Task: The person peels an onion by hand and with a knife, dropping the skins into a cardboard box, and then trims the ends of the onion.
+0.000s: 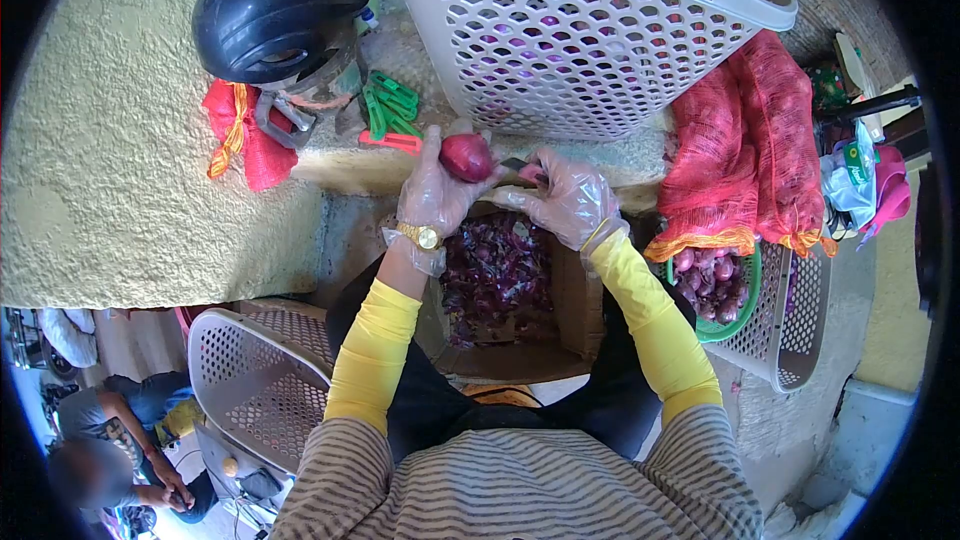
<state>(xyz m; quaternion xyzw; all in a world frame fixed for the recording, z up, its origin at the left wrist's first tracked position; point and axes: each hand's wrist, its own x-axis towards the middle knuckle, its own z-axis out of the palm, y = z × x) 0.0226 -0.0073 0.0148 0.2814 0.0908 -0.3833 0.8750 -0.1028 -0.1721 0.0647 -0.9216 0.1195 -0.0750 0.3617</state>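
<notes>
My left hand (428,192), in a clear plastic glove with a gold watch at the wrist, holds a red onion (467,157). Close to its right, my gloved right hand (582,204) is closed on a small knife (534,174) with a pink handle; its dark blade points toward the onion. Below both hands, a cardboard box (577,315) stands between my knees. Purple onion skins (500,275) cover much of its bottom.
A large white perforated basket (560,50) stands ahead. Red mesh sacks (705,160) and a green basket of onions (745,315) are at right. Left are a black helmet (265,15), green clips (390,105) and another basket (250,370). A person (140,440) sits at lower left.
</notes>
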